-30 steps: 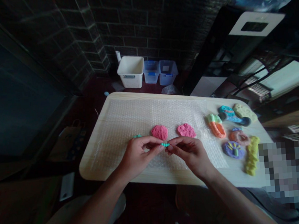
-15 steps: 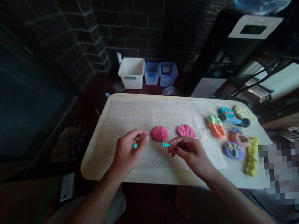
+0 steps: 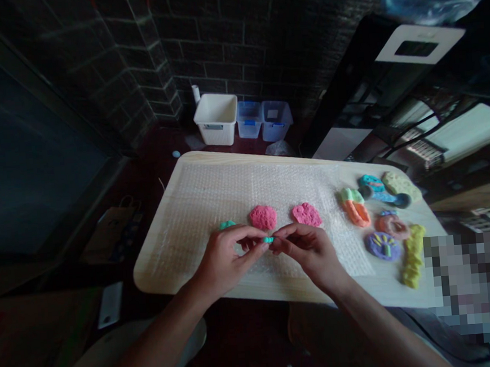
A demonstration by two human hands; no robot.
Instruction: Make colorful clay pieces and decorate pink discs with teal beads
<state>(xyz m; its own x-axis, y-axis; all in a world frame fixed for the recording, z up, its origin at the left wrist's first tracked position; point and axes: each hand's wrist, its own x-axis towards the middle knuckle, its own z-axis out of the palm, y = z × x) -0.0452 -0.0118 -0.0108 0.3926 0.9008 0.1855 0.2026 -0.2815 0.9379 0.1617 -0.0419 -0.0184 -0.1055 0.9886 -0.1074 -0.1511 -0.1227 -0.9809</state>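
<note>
A small, bumpy turquoise strip of modelling clay (image 3: 268, 240) is held level between my two hands, above the bubble wrap (image 3: 212, 192). My left hand (image 3: 224, 260) pinches its left end between thumb and fingertips. At the other end, my right hand (image 3: 312, 250) has thumb and fingers closed on it. A turquoise clay lump (image 3: 227, 224) shows just behind my left hand, partly covered by it. Beyond my fingers, two pink clay pieces lie on the wrap: a rounded lump (image 3: 263, 217) and a flatter piece (image 3: 307, 215).
On the right of the wooden table (image 3: 157, 258) sit several coloured clay shapes, among them an orange and green one (image 3: 356, 208), a purple disc (image 3: 383, 246) and a yellow strip (image 3: 414, 258). Behind the table stand a white bin (image 3: 217, 123) and two blue clear tubs (image 3: 249, 120).
My left hand has moved right and closed on the left end of the turquoise strip. My right hand stays nearly in place, still holding the strip.
</note>
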